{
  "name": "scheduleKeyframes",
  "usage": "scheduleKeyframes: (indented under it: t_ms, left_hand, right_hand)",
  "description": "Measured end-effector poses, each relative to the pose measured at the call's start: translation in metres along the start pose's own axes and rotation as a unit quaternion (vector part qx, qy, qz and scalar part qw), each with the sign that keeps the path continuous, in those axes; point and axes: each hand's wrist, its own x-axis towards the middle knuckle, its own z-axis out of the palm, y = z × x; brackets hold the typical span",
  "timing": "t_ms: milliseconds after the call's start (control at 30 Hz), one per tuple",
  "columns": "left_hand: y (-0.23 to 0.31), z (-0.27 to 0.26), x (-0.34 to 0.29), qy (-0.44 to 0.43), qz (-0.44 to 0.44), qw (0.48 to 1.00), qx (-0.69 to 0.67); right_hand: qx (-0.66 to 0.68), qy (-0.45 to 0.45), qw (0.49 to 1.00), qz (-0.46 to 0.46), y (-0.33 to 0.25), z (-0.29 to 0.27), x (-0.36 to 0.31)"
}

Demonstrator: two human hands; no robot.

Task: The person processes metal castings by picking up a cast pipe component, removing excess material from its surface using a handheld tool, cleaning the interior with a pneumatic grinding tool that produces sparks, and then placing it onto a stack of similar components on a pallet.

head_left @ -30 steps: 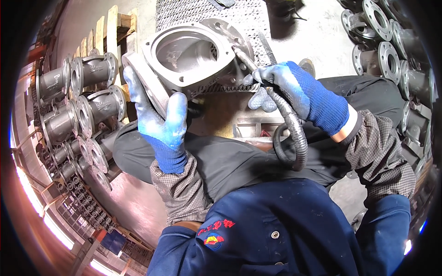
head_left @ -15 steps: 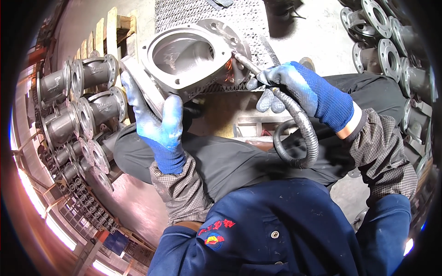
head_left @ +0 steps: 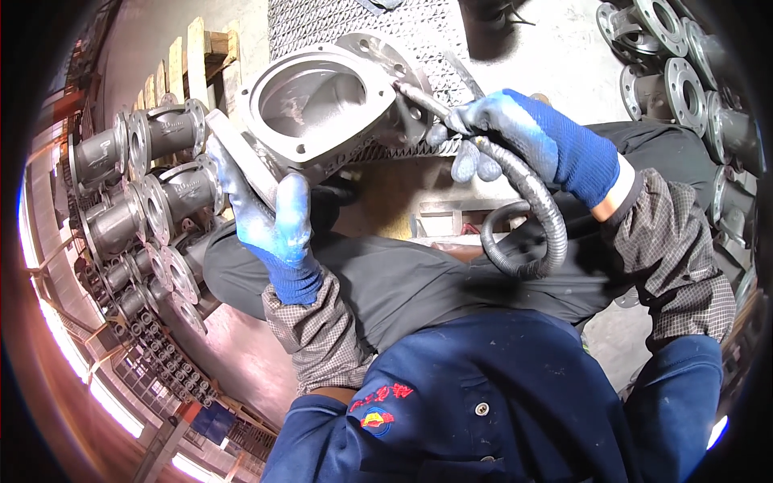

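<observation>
A grey cast-metal valve body (head_left: 310,101), with a large round opening facing up and several flanges, rests at the near edge of a mesh-topped surface (head_left: 322,22). In a blue-and-white coated glove, my left hand (head_left: 278,221) is closed round its left flange (head_left: 240,157), thumb on the near side. My right hand (head_left: 523,137), gloved alike, grips a slim grinder handpiece (head_left: 425,102). Its tip meets or nearly meets the casting between the opening and the far-right flange; exact contact is unclear. From the handpiece a ribbed flexible shaft (head_left: 541,205) loops down over my lap.
Stacks of flanged grey castings (head_left: 169,133) stand at the left, with more castings (head_left: 680,97) at the right. A wooden pallet (head_left: 196,68) lies at the far left. A dark bar (head_left: 465,76) lies beyond my right hand. My legs flank the workpiece.
The valve body has shifted slightly left and turned a little under my left hand. The handpiece tip has moved left with it. The orange glow on the casting's side is gone.
</observation>
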Motion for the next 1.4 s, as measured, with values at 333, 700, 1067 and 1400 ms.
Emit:
scheduleKeyframes:
  t_ms: [333,700,1067,1400]
  left_hand:
    - [0.002,0.000,0.000,0.002,0.005,1.000,-0.002]
    - [0.005,-0.004,-0.001,-0.009,-0.026,0.999,-0.017]
    - [0.003,0.002,0.000,0.030,-0.029,0.996,-0.074]
    - [0.001,0.000,0.003,0.006,-0.012,0.999,-0.050]
  right_hand:
    - [0.006,-0.038,0.999,-0.014,0.004,-0.012,0.011]
    - [-0.088,0.018,0.969,-0.230,0.009,-0.009,0.009]
    - [-0.188,-0.008,0.935,-0.299,0.036,-0.012,0.002]
    - [-0.212,0.059,0.942,-0.254,0.036,0.005,-0.003]
